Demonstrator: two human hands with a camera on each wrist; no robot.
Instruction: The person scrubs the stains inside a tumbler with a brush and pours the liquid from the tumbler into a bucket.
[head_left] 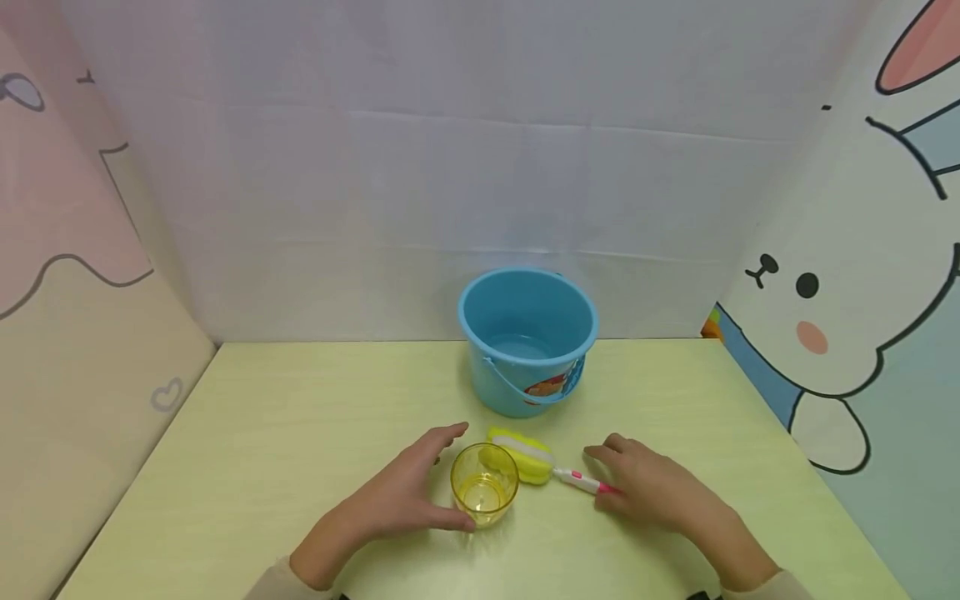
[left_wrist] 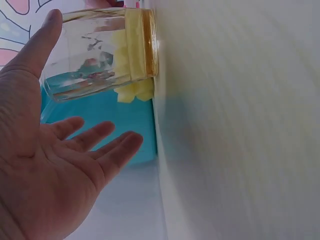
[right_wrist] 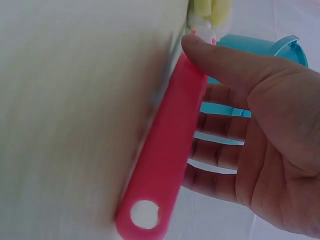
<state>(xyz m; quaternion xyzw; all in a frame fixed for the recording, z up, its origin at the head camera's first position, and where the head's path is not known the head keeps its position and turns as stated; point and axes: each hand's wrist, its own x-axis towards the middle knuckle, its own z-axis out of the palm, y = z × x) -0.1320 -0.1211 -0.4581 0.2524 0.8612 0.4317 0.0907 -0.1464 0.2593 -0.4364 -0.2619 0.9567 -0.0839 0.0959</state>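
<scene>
A clear yellow-tinted glass [head_left: 483, 492] stands upright on the table. My left hand [head_left: 408, 487] is spread around its left side, with the thumb near the front rim and the other fingers apart from the glass [left_wrist: 95, 55]. Behind and right of the glass lies a bottle brush with a yellow and white sponge head [head_left: 532, 467] and a white and pink handle [head_left: 576, 479]. Over the handle end is my right hand [head_left: 648, 487]. Its thumb lies at the pink handle [right_wrist: 162, 140] in the right wrist view, and the other fingers extend loosely behind it.
A light blue bucket [head_left: 495, 379] with its handle hanging at the front stands behind the brush. The pale yellow table [head_left: 315, 417] meets a white cloth backdrop [head_left: 337, 192]. Side panels with cartoon drawings, including a rabbit [head_left: 862, 275], flank the table.
</scene>
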